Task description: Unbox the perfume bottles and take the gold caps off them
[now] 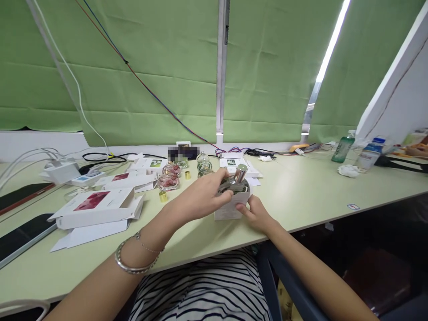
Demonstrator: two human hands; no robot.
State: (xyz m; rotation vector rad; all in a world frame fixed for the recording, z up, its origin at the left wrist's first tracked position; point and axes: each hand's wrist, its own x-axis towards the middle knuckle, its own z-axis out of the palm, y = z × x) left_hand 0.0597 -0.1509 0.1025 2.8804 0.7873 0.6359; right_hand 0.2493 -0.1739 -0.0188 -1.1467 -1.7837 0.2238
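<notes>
In front of me stands a small white box [228, 210], upright near the table's front edge. A round dark-tinted glass perfume bottle [241, 186] with a shiny silver cap [240, 174] sits partly in its open top, tilted slightly. My left hand [209, 191] closes over the bottle's left side, thumb in front and fingers behind. My right hand [257, 214] grips the box at its lower right corner. The bottle's lower part is hidden inside the box.
Round bottles with pink contents [168, 182], clear bottles [203, 165] and a gold cap [163, 196] stand left of the box. Opened white cartons [100, 203] lie further left, near phones [26, 234]. A green drink bottle [343, 147] and crumpled tissue [348, 170] are at right.
</notes>
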